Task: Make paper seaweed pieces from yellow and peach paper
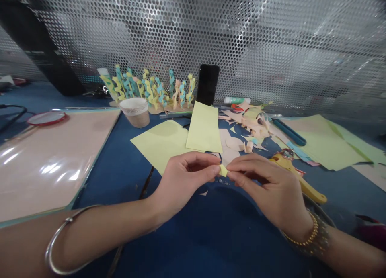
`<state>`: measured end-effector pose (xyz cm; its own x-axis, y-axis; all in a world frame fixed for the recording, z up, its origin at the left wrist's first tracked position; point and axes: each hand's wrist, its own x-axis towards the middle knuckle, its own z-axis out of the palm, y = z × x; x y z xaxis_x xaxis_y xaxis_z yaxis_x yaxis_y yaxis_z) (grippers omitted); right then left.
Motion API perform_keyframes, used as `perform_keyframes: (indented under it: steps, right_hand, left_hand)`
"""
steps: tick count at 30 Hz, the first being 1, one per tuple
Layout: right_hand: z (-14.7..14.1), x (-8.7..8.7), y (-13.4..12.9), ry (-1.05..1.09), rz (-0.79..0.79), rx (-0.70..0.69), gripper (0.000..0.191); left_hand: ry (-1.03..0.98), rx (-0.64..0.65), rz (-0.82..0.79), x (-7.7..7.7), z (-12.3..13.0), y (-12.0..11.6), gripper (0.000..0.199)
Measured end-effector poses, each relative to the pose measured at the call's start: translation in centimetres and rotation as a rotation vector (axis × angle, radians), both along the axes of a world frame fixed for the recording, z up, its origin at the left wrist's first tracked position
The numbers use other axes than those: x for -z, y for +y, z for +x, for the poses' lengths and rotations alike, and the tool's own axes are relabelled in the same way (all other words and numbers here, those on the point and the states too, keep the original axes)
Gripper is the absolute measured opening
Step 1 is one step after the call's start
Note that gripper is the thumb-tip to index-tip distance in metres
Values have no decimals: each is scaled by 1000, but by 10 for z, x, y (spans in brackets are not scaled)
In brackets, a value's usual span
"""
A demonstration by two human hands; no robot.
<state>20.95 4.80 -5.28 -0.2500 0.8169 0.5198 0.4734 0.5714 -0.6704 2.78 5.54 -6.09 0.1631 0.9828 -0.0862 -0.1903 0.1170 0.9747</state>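
A small yellow piece of paper [223, 170] is pinched between both hands above the blue table. My left hand [188, 177] grips its left side between thumb and fingers. From the other side my right hand [267, 185] holds it, thumb and fingertips pressed together. Just beyond the hands lie a yellow paper sheet [164, 141] and a folded yellow paper [205, 127]. White paper cutouts [230, 143] sit right behind the fingertips.
Pink sheets in a clear sleeve [57, 157] and a red-rimmed lid [47, 118] are left. Behind stand a paper cup [135, 111], curled paper strips [153, 89] and a phone [208, 84]. Right are scraps [256, 123], a cutter [289, 131], yellow-handled tool [301, 181] and green sheets [322, 143].
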Motion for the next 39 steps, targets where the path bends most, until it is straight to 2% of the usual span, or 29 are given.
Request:
perform_keyframes:
  steps: [5, 16, 23, 32, 39]
  right_hand:
    - [-3, -4, 1, -101, 196, 12, 9]
    - [4, -5, 3, -264, 350, -75, 14]
    - [8, -2, 2, -354, 374, -80, 12]
    - [3, -2, 3, -336, 393, -16, 6]
    - [4, -4, 6, -270, 303, 8, 9]
  left_hand:
    - [-8, 9, -5, 0, 0, 0, 12]
    - [-16, 49, -44, 1, 1, 1, 13]
    - [-34, 81, -69, 0, 1, 1, 12]
    - [-127, 108, -73, 2, 0, -1, 19]
    - [-60, 82, -5, 1, -1, -1, 20]
